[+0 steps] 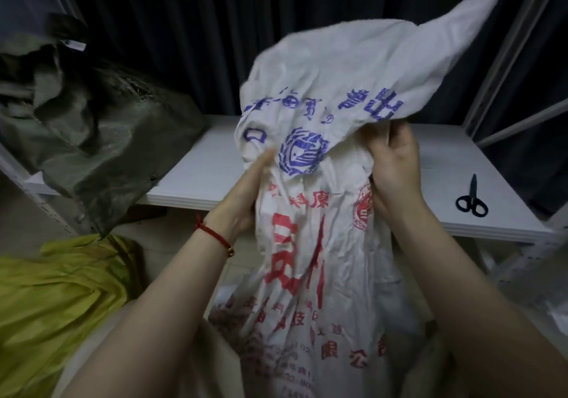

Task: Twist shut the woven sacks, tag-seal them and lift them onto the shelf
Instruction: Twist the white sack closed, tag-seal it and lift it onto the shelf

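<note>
Gathering stage, by my reading: the white sack [310, 244] was held upright just in front of the shelf [445, 157], its base out of sight below. Its loose top flopped up and to the right, and the neck was bunched but not yet twisted tight. No tag on it that I could see.

On the shelf's left end slumped a dark green sack [101, 127], partly hanging over the edge, with a small white slip [73, 44] near its top (a tag, possibly; too blurred to say). On the floor at lower left, below it, sat a yellow sack [55, 299].

The left hand [246, 191] clasped the white sack's neck from the left, thumb on the printed face, fingers hidden behind the cloth. The right hand [393, 164] had its fingers curled into the fabric on the opposite side, just under the floppy top. Closed scissors [471, 197] lay on the shelf to the right, well apart from both hands. A red cord bracelet [215, 237] circled the left wrist.

Next move, as I judged it: one hand holds the neck firm while the other winds the loose top round until it closes. After that a tag is wanted, and none lay in plain view.

Count: three sacks, two hands, one shelf, one pair of scissors, one slip, one bracelet.
</note>
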